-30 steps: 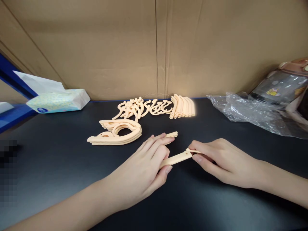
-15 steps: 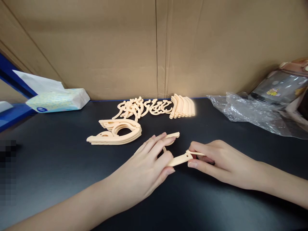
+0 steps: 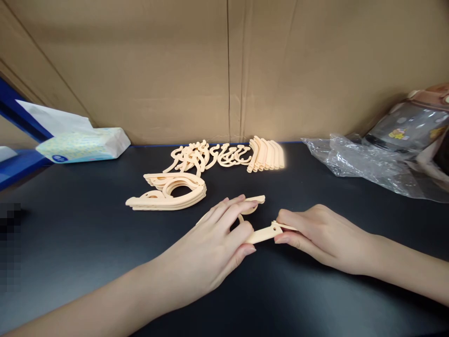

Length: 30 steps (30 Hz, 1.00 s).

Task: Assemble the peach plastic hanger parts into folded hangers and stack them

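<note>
I have both hands low over the dark table, working one peach plastic piece that lies just in front of me, between them. My left hand covers its near end, thumb pressed against the bar and the fingers laid close together over the curved part, whose tip pokes out beyond them. My right hand pinches the thin far end of the same piece between thumb and forefinger, the other fingers curled under. Judging by what lies around, the work is partway through. A small stack of finished pieces sits just behind my left hand, only a few deep. Further back, against the cardboard wall, a row of loose hook parts and a bundle of straight bars wait unjoined, so I reckon more remains than is done. A tissue pack sits far left, and a crumpled plastic bag far right, well apart from my hands.
</note>
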{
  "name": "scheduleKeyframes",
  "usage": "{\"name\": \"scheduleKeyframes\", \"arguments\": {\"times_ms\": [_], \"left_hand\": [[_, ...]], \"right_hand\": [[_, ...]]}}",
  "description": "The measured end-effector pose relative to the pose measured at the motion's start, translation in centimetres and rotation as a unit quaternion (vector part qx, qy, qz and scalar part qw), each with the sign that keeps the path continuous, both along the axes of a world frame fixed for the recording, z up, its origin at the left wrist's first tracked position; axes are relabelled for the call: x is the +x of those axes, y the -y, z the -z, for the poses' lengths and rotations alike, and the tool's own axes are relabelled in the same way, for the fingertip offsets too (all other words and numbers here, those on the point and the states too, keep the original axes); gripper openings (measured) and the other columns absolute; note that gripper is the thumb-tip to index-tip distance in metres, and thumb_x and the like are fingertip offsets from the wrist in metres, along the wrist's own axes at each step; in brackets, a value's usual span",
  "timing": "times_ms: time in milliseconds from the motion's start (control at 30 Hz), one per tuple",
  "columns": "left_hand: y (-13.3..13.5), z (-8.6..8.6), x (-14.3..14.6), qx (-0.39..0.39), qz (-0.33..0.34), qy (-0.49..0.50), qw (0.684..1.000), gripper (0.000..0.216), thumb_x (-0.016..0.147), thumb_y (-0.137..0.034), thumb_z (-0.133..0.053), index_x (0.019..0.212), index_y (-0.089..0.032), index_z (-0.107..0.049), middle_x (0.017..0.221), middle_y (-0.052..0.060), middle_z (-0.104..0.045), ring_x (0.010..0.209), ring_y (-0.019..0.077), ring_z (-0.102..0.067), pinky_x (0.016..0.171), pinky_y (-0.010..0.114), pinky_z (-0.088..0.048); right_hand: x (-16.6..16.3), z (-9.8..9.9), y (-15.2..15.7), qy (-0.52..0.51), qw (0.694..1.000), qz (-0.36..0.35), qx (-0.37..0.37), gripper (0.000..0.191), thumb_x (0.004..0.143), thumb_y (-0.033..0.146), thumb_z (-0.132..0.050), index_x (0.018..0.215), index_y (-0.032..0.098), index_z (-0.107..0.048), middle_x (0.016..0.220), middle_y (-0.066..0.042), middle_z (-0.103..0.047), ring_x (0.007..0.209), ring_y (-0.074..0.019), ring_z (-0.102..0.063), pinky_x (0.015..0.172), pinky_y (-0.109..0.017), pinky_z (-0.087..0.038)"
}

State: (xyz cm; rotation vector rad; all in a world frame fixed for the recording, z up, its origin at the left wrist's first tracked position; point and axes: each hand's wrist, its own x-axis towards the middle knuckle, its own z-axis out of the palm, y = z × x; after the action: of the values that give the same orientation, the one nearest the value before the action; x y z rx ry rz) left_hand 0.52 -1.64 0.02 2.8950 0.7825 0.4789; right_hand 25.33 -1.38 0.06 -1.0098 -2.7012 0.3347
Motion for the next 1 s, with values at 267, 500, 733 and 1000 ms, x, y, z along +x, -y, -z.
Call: {"name": "scheduleKeyframes", "arguments": {"times_ms": [267, 500, 733, 1000], "left_hand": [[-0.12, 0.16, -0.02, 0.001, 0.007, -0.009, 1.0, 0.014, 0.099, -0.021, -0.04, 0.093, -0.015, -0.052, 0.143, 0.015, -0.045, 0.138, 0.0289, -0.037, 0.113, 0.047, -0.037], [-0.1, 0.14, -0.17, -0.02, 0.009, 0.001, 1.0, 0.012, 0.099, -0.021, -0.042, 0.094, -0.017, -0.052, 0.143, 0.014, -0.045, 0.138, 0.0283, -0.037, 0.114, 0.047, -0.037], [-0.14, 0.1, -0.16, -0.024, 0.011, -0.002, 1.0, 0.014, 0.099, -0.02, -0.042, 0.095, -0.016, -0.054, 0.144, 0.013, -0.046, 0.138, 0.0272, -0.037, 0.115, 0.047, -0.035], [-0.1, -0.04, -0.11, -0.017, 0.013, -0.024, 0.999, 0.019, 0.1, -0.021, -0.037, 0.1, -0.015, -0.055, 0.146, 0.014, -0.043, 0.138, 0.0277, -0.036, 0.115, 0.047, -0.034]], "right_hand": [[0.04, 0.08, -0.08, 0.026, 0.991, -0.024, 0.129, 0.039, 0.105, 0.039, -0.021, 0.076, 0.021, -0.04, 0.058, 0.006, -0.049, 0.041, -0.0091, -0.042, 0.043, -0.025, -0.021], [0.13, 0.17, -0.05, 0.043, 0.984, -0.027, 0.17, 0.039, 0.105, 0.037, -0.023, 0.077, 0.02, -0.044, 0.059, 0.005, -0.051, 0.041, -0.0088, -0.043, 0.044, -0.026, -0.022], [0.15, 0.12, -0.04, 0.064, 0.974, -0.041, 0.212, 0.042, 0.106, 0.034, -0.022, 0.075, 0.02, -0.047, 0.06, 0.004, -0.052, 0.042, -0.009, -0.043, 0.045, -0.027, -0.022], [0.15, -0.24, 0.13, 0.096, 0.945, -0.054, 0.307, 0.042, 0.105, 0.029, -0.024, 0.071, 0.02, -0.047, 0.058, 0.003, -0.048, 0.044, -0.0114, -0.04, 0.048, -0.029, -0.024]]}}
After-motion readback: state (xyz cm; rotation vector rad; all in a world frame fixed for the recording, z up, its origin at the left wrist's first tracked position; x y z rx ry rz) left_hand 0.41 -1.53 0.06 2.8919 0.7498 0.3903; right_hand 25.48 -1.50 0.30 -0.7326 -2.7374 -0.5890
